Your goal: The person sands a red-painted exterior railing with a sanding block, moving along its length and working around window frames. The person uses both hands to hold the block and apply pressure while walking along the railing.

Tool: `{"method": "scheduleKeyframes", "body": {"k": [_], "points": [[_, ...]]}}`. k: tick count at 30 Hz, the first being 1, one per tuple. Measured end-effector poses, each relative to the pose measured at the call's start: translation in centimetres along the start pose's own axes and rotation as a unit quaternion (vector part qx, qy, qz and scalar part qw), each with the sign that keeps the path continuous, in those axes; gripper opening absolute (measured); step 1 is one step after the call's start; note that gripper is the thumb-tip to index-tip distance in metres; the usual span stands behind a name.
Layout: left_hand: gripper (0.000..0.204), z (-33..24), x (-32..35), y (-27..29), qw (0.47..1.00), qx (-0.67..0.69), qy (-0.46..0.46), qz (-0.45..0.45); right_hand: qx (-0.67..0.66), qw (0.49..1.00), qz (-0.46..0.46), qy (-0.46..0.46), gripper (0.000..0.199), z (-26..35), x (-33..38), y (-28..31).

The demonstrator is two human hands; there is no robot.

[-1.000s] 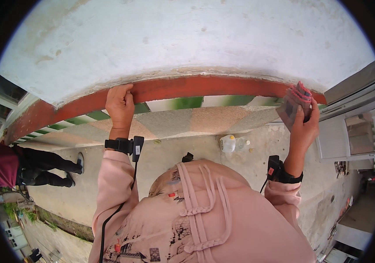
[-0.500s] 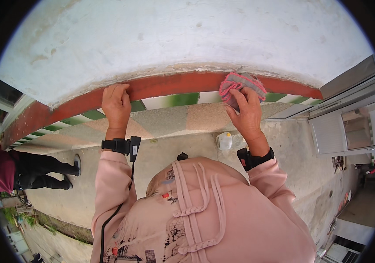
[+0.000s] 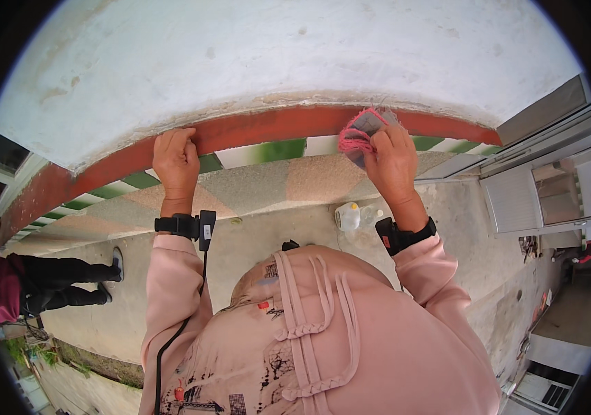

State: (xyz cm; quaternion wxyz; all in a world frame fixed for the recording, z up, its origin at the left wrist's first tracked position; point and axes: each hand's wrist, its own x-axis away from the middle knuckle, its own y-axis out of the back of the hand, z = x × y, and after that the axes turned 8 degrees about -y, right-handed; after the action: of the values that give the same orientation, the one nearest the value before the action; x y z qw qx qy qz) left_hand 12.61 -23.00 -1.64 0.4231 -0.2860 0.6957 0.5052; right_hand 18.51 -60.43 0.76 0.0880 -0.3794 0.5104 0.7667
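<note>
A long red-painted ledge runs along the foot of a whitish wall, with a green-and-white band under its near edge. On the left part of the ledge rests my left hand, its fingers bent and close together over the edge. My right hand pinches a grey cloth with a pink edge at the right part of the ledge. The cloth is folded and bunched, its pink edge turned up; the fingertips behind it are partly hidden.
Below, on the concrete floor, stand a whitish jug with a yellow cap and a clear container. A person in dark trousers stands at the far left. A white door is at the right.
My right hand's fingers have closed further round the cloth, which is now more folded, with its pink edge turned up. My left hand stays on the ledge. The view has shifted slightly.
</note>
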Motion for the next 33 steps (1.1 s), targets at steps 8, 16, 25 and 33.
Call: {"method": "scheduleKeyframes", "body": {"k": [8,16,25,33], "points": [[0.023,0.0,0.1,0.0,1.000,0.005,-0.001,0.000,-0.376,0.853,0.045,-0.360,0.010,-1.7,0.6,5.0],[0.023,0.1,0.1,0.0,1.000,0.012,-0.004,0.002,-0.625,0.663,-0.060,-0.408,0.009,-2.7,0.5,11.2],[0.022,0.0,0.2,0.2,1.000,0.008,0.004,0.012,-0.659,0.563,-0.001,-0.498,0.022,-7.4,-1.9,3.8],[0.021,-0.1,0.2,0.4,1.000,0.016,0.009,0.018,-0.096,0.939,0.100,-0.315,0.024,-5.9,-3.4,1.2]]}}
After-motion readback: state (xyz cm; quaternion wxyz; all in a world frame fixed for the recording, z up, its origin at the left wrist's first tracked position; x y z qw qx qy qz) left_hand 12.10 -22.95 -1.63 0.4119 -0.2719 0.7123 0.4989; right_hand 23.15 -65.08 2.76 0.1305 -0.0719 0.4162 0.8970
